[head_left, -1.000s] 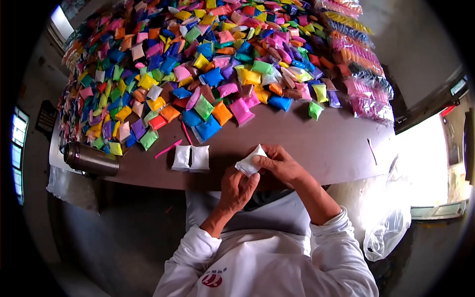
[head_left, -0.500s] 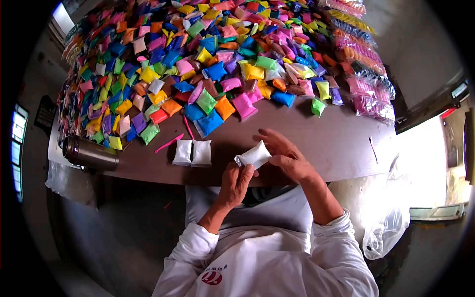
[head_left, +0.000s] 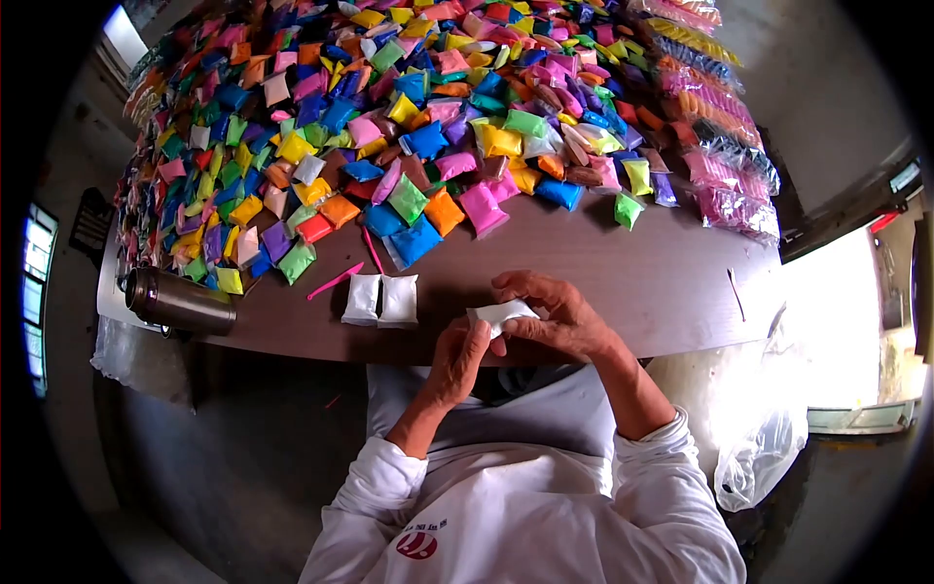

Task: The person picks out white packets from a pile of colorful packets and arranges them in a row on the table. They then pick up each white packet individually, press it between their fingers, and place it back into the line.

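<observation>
Between my two hands, just above the table's front edge, is a white packet (head_left: 502, 313). My left hand (head_left: 457, 358) holds its left end, the thumb on top. The right end is gripped by my right hand (head_left: 559, 316), thumb in front and fingers behind. Two more white packets, a left one (head_left: 362, 299) and a right one (head_left: 399, 300), lie side by side on the table to the left of my hands. Beside them rests a pink plastic tool (head_left: 335, 280), with a second pink tool (head_left: 372, 249) touching the pile's edge.
A big pile of coloured packets (head_left: 428, 141) covers the back of the brown table (head_left: 623, 282). Stacked clear bags (head_left: 735, 175) stand at the right. A metal flask (head_left: 180, 301) lies at the left edge. A plastic bag (head_left: 759, 453) hangs at the lower right.
My right hand has moved in to the left and closed on the right end of the packet. The packet has tilted and looks flatter. My left hand has barely moved.
</observation>
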Demonstrator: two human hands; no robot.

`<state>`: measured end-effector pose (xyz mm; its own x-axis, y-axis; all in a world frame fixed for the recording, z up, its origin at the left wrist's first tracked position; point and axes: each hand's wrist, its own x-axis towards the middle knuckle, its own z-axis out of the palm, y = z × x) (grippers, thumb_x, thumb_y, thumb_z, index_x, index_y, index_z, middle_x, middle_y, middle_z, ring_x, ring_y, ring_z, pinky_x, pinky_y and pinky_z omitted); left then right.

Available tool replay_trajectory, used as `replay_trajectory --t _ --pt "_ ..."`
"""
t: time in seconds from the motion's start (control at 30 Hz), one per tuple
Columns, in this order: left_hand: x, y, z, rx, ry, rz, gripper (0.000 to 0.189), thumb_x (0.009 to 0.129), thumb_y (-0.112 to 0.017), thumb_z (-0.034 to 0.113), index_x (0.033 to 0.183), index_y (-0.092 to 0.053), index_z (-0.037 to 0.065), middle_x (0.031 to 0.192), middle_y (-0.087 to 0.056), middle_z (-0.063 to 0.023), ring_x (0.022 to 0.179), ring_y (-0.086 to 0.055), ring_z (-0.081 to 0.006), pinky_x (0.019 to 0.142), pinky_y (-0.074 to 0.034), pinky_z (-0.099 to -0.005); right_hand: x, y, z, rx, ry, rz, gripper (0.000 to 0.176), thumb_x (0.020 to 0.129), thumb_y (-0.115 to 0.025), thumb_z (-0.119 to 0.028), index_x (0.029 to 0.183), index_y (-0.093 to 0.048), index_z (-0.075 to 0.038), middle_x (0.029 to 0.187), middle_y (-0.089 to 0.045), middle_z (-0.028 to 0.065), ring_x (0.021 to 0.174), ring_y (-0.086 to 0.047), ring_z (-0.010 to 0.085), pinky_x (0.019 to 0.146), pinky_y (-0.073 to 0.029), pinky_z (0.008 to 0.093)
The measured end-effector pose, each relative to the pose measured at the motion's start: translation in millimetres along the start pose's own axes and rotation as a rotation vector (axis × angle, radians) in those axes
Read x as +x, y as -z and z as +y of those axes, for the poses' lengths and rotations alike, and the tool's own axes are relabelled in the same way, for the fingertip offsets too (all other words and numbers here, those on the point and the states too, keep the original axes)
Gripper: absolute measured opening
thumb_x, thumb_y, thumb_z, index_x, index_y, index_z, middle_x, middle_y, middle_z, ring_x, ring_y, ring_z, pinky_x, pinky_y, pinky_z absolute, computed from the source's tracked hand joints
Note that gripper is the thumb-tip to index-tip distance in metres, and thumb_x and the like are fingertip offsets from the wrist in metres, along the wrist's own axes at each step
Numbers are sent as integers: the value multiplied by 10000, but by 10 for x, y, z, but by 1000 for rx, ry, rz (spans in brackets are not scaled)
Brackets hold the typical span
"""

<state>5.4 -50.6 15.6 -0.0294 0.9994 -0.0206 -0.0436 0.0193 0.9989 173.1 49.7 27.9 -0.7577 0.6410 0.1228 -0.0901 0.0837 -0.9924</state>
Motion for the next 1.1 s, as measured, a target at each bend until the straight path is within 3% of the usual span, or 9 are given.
replay_trajectory --t 0.07,0.13,0.27,0.47,0.57,0.63,0.7,0.73,1.1 --pt "6 -21 -22 -23 -22 -21 489 960 -374 419 782 -592 19 805 -587 -62 814 -527 -136 746 -403 -275 -11 28 -42 -92 49 46 291 827 -688 -180 1019 -574 6 971 -593 78 879 -576 139 771 -465 265" --pt "9 -44 -120 -102 -82 28 357 934 -498 367 931 -605 26 799 -584 -35 776 -530 -108 729 -410 -247 -48 78 -108 -91 -116 126 306 840 -674 -252 974 -589 9 838 -610 56 768 -590 115 667 -474 242" --pt "20 -40 -157 49 -160 10 306 917 -539 318 915 -612 22 838 -581 -53 788 -530 -129 724 -418 -253 -16 132 -159 -22 -162 256 318 849 -659 -317 902 -612 -7 739 -605 36 612 -563 86 479 -418 224" --pt "30 -55 -226 335 -280 41 297 888 -577 308 900 -615 13 868 -576 -88 804 -533 -192 722 -434 -296 15 35 -13 -141 -159 155 365 797 -716 -339 710 -589 -8 603 -538 -2 561 -480 66 460 -359 244" --pt "43 -61 -186 472 -406 101 317 893 -561 318 887 -612 6 874 -582 -108 813 -540 -228 712 -437 -332 60 -93 75 -156 -152 168 382 778 -732 -345 688 -574 -10 585 -504 -13 555 -452 64 476 -358 244" --pt "31 -44 -149 326 -275 80 316 913 -525 301 866 -604 -1 848 -591 -121 805 -549 -246 701 -435 -354 73 -146 -18 -30 -162 171 354 797 -716 -336 778 -595 -3 631 -532 -10 548 -463 63 488 -380 223" --pt "10 -37 -154 266 -194 74 315 922 -510 295 859 -599 -2 822 -592 -115 789 -549 -244 696 -433 -354 69 -169 -1 473 -222 149 350 826 -688 -307 924 -586 13 721 -577 10 565 -494 65 502 -403 200" --pt "7 -42 -157 201 -115 67 317 930 -495 288 852 -595 -2 796 -592 -110 774 -549 -241 692 -430 -354 47 -143 71 521 -269 119 383 847 -664 -285 1033 -550 30 801 -604 37 595 -519 67 513 -418 182" --pt "38 -84 -203 445 -266 117 236 905 -527 193 767 -618 24 785 -606 -119 749 -556 -299 689 -426 -383 81 -83 32 349 -267 220 243 833 -682 -165 995 -589 -9 845 -629 30 696 -560 79 593 -454 223"
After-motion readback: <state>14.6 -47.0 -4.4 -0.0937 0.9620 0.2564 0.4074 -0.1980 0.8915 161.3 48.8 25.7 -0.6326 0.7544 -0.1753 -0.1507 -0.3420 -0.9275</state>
